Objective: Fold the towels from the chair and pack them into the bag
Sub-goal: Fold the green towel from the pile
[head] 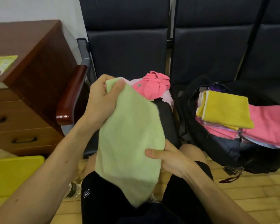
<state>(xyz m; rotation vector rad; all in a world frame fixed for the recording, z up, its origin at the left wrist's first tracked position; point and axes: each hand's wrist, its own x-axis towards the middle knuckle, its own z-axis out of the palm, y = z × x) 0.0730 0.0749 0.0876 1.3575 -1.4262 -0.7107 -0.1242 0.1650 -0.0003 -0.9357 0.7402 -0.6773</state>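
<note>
**Green towel held over the lap**

Light green towel (129, 135) hangs in front of the chair seat, above the person's knees. Left hand (102, 99) closed round its top end, thumb pressed over the cloth. Right hand (168, 157) pinches the right edge lower down, thumb on the front face. Crumpled pink towel (153, 88) lies on the dark chair (128, 54) behind. Black bag (189, 113) gapes open on the next seat; folded yellow towel (225, 110) tops the folded pink towels (268, 123) in it
</note>
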